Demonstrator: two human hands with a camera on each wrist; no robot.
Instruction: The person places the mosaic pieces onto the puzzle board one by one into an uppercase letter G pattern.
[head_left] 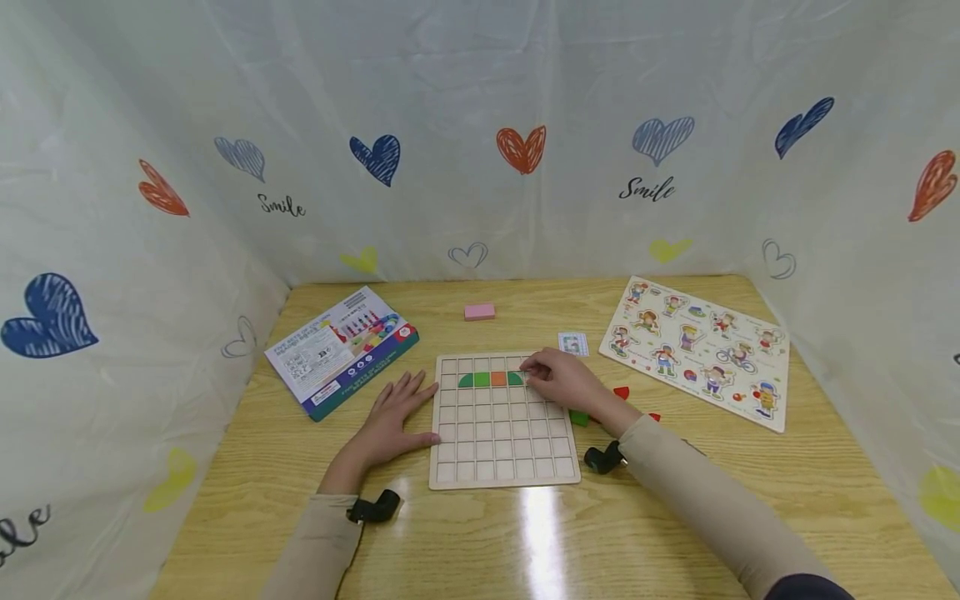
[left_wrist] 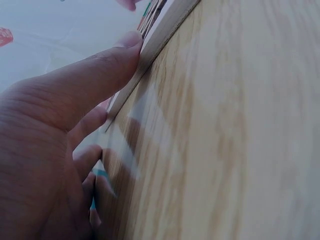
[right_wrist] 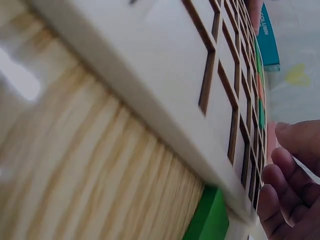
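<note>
A wooden grid board [head_left: 501, 433] lies on the table. In one upper row sit a green quarter-round piece [head_left: 466, 381], a green square [head_left: 482, 380], an orange square [head_left: 498, 379] and another green quarter-round piece [head_left: 515, 378]. My left hand [head_left: 393, 421] rests flat with fingers spread, its thumb against the board's left edge, as the left wrist view also shows. Over the board's upper right, my right hand [head_left: 566, 382] has loosely bent fingers beside the right green quarter-round piece. No piece shows between them in the right wrist view; contact is unclear.
Right of the board lie a green block [right_wrist: 209, 215] and red pieces [head_left: 621, 392], partly under my right forearm. A patterned card [head_left: 573, 344], a pink block [head_left: 479, 312] and a figure puzzle board [head_left: 701, 354] lie farther back. A flat box [head_left: 341, 350] is at left.
</note>
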